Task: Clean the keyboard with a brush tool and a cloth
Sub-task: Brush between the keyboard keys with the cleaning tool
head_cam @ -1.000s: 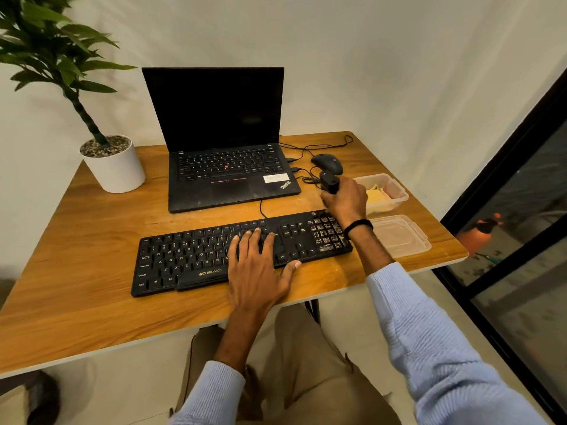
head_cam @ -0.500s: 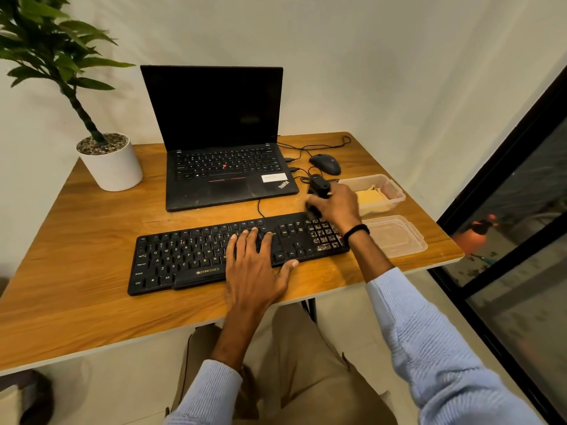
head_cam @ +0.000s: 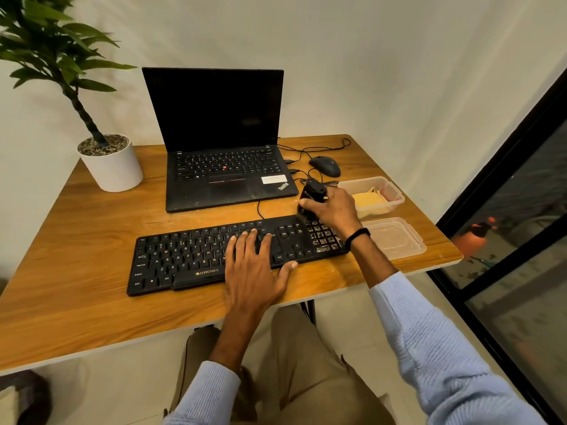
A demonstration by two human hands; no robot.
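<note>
Gripping brush tool, right hand at keyboard numpad, tip possibly touching; left hand flat on keys.

I see this through one camera only, the head view, worn above and behind both hands and pitched forward and down. It rides close: the left sleeve and right sleeve come in at the bottom edge. The left hand sits near mid-frame, the right hand just beyond it to the right. Past the hands the wide lens takes in the table up to the wall, bowing the edges.
</note>
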